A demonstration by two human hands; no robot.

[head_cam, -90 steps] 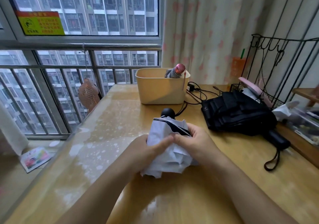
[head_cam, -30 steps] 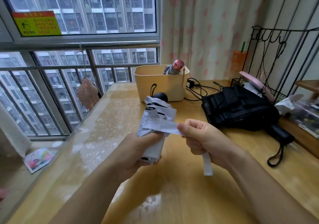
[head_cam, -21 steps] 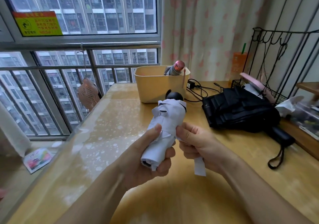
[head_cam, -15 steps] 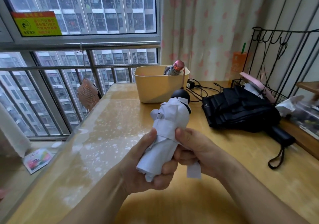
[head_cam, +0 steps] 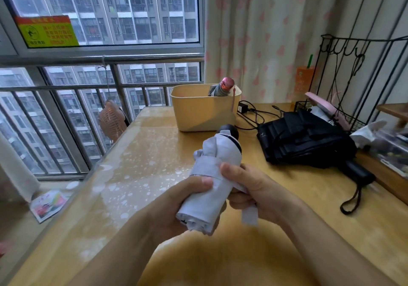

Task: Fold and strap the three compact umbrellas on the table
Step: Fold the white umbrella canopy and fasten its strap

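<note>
I hold a rolled white compact umbrella (head_cam: 215, 175) with a black handle knob above the wooden table (head_cam: 287, 208). My left hand (head_cam: 176, 206) grips its lower part, thumb across the cloth. My right hand (head_cam: 254, 191) holds its white strap (head_cam: 249, 216) against the roll, and the strap's loose end hangs below my fingers. A black umbrella (head_cam: 309, 140) lies loosely bunched on the table to the right, its handle and wrist loop towards me. A grey umbrella with a pink handle (head_cam: 223, 87) stands in the beige bin (head_cam: 198, 111).
Black cables and a charger (head_cam: 249, 111) lie behind the black umbrella. A black wire rack (head_cam: 353, 82) with pink and white items stands at the right edge. A small orange fan (head_cam: 111, 120) hangs off the table's left side by the window railing.
The loose white canopy has been rolled tight. My right hand pulled the strap out sideways, then brought it back around the roll. The umbrella turned so its black knob points away.
</note>
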